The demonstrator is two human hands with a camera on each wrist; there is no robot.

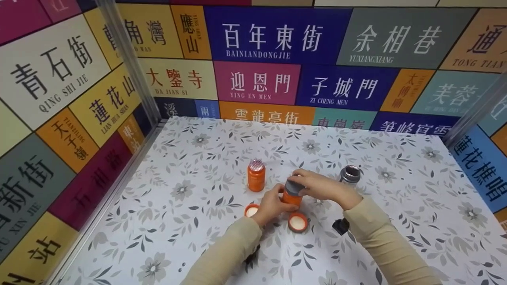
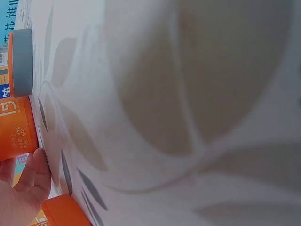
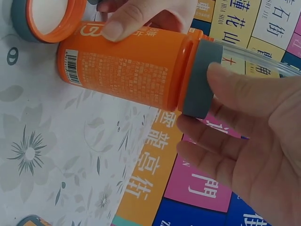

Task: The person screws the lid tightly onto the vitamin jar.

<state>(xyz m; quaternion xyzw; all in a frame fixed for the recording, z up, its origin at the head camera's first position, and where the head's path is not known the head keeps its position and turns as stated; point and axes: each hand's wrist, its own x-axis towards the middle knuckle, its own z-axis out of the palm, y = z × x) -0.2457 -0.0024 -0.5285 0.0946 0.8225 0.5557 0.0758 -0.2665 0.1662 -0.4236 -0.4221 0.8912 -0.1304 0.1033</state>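
Note:
My left hand (image 1: pixel 271 205) grips an orange bottle (image 3: pixel 127 70) round its lower part, the thumb lying along the side. On top of this bottle sits a grey cap (image 3: pixel 202 80), pinched between the thumb and fingers of my right hand (image 1: pixel 319 185). The bottle stands upright on the table, and its printed side with a barcode shows in the right wrist view. Just in front of it lies an upturned cap (image 1: pixel 298 223) with an orange rim and white inside. Another upturned cap (image 1: pixel 251 211) is partly hidden behind my left wrist.
Left of my hands stands a second orange bottle (image 1: pixel 256 178), capless, with a silvery seal over its mouth. A grey bottle (image 1: pixel 351 174) with an uncovered dark mouth is behind my right forearm. The flower-patterned tabletop (image 1: pixel 190 158) meets panelled walls at the back and sides.

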